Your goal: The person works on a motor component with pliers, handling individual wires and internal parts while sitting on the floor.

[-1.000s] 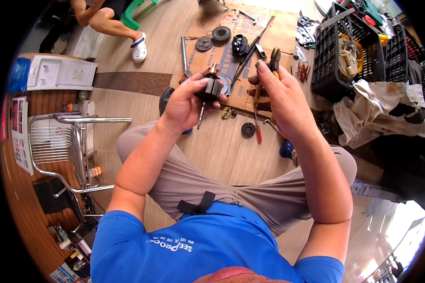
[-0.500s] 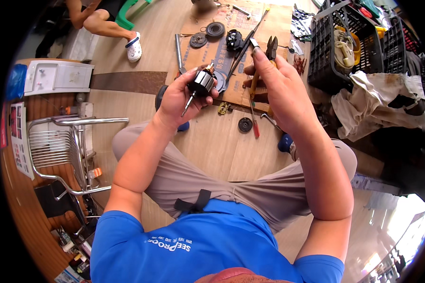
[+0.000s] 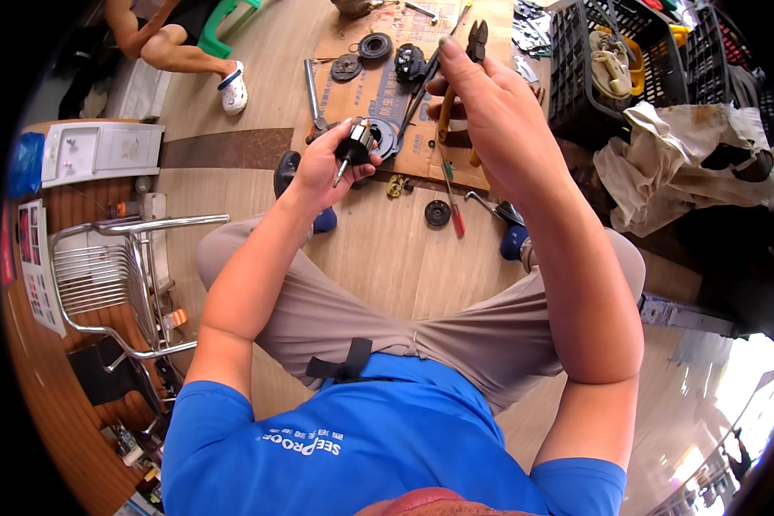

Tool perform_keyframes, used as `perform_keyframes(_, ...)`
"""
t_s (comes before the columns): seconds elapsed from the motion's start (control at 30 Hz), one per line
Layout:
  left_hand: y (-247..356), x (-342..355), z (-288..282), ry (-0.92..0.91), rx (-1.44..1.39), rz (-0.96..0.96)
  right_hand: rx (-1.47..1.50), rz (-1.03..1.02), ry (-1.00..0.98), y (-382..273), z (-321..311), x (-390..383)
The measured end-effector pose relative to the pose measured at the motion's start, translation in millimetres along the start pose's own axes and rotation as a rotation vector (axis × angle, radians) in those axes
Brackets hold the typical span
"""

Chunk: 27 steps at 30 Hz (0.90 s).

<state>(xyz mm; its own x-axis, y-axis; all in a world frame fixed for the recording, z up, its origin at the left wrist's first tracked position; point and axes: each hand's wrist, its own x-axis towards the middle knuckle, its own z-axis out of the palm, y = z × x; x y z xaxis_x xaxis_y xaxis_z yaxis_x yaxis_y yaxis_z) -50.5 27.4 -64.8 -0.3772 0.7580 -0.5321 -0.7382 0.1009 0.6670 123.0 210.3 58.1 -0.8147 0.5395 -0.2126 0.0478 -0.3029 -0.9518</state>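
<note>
My left hand [image 3: 325, 172] is closed around a motor armature [image 3: 353, 144], a dark and silver cylinder whose thin shaft points down towards me. A pair of cutting pliers [image 3: 476, 41] with yellow-orange handles is in my right hand [image 3: 512, 125], jaws upward and thumb stretched along them. Just beyond the armature lies a grey round motor part [image 3: 387, 136], partly hidden by my left hand. Farther off on the cardboard [image 3: 387, 90] are a black ring-shaped part [image 3: 375, 46], a dark disc [image 3: 346, 68] and a black housing [image 3: 410, 63].
A red-handled screwdriver [image 3: 458, 224] and a black wheel-like disc [image 3: 437, 213] lie on the floor nearer me. Black crates [image 3: 576, 82] and a pale cloth [image 3: 662, 163] stand at right. A metal chair [image 3: 103, 271] is at left; another person's leg [image 3: 185, 56] shows at upper left.
My right hand has risen up and left with the pliers. The small shiny piece by its thumb no longer shows. My left hand still grips the armature; the whole view has shifted slightly.
</note>
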Motion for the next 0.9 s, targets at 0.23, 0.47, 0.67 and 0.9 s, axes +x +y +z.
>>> perform_keyframes(0.23,-80,39,-15,0.131,-0.384,-0.051,-0.069,-0.025,-0.055,-16,-14,9)
perform_keyframes(0.47,-214,75,-43,0.283,-0.581,-0.278,-0.194,-0.071,0.046,-19,2,7)
perform_keyframes(0.67,-254,85,-101,0.365,-0.503,-0.266,-0.281,0.118,0.075,-26,18,5)
perform_keyframes(0.9,-276,113,-108,0.341,-0.747,-0.265,-0.118,0.215,0.059,-20,18,8)
